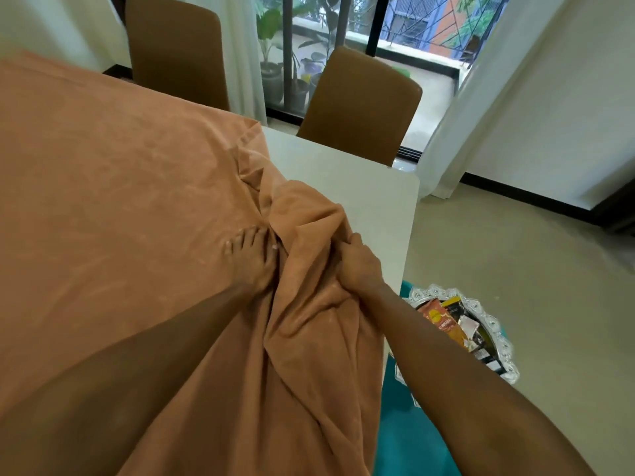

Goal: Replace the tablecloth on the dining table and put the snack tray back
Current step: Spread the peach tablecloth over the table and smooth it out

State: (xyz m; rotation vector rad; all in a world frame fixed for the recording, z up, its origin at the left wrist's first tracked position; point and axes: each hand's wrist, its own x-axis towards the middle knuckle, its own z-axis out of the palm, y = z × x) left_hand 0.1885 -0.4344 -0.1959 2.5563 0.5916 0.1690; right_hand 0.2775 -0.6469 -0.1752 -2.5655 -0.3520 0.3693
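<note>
An orange tablecloth (113, 187) covers most of the white dining table (360, 190), whose far right corner is bare. The cloth's right part lies bunched in folds. My left hand (252, 262) presses flat on the cloth with straight fingers, beside the folds. My right hand (359, 264) grips a bunched fold of the cloth near the table's right edge. The silver snack tray (498, 324), with several snack packets in it, sits low to the right of the table on a teal surface (412, 441). My right forearm hides part of the tray.
Two brown chairs (360, 104) (175, 53) stand at the table's far side. Behind them is a glass door with white curtains (457, 108) and potted plants outside. Beige floor (515, 242) stretches to the right.
</note>
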